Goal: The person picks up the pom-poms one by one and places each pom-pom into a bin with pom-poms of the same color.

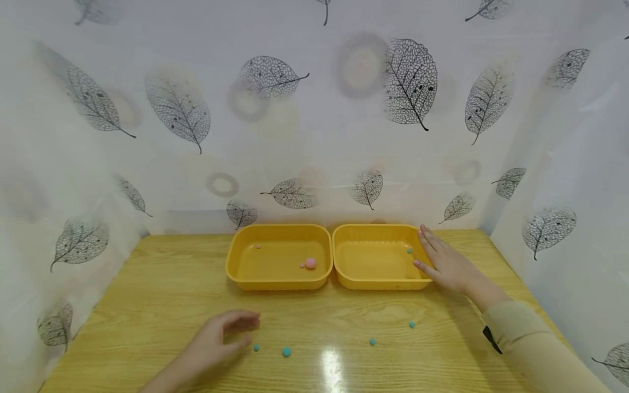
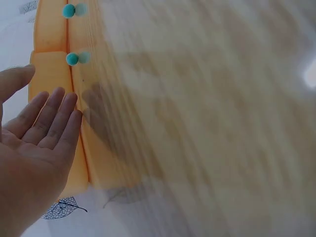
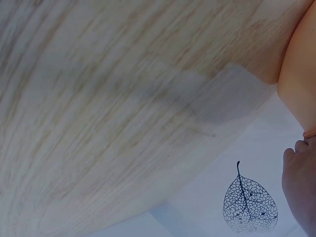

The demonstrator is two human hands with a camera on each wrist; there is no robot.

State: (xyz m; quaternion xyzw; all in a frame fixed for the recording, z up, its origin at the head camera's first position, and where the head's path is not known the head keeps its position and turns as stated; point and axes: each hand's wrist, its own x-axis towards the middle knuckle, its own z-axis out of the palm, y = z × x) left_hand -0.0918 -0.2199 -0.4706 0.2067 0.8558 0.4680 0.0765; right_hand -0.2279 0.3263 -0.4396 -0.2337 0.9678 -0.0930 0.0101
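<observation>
My left hand (image 1: 216,338) is just above the table, palm turned inward and fingers parted from the thumb, with nothing held. Close to its thumb lies a small teal ball (image 1: 256,347), and a larger teal ball (image 1: 286,352) is to the right of that one. In the left wrist view the fingers of this hand (image 2: 44,133) are extended. My right hand (image 1: 444,265) rests over the right rim of the right yellow tray (image 1: 383,284), fingers straight. A small teal ball (image 1: 409,251) is inside that tray, near the fingers.
Beside it stands the left yellow tray (image 1: 280,285), holding a pink ball (image 1: 310,263) and smaller pink bits (image 1: 258,246). Two more teal balls lie on the wooden table, one mid-right (image 1: 372,342), another farther right (image 1: 411,325). A leaf-patterned curtain (image 1: 314,136) encloses the back and sides.
</observation>
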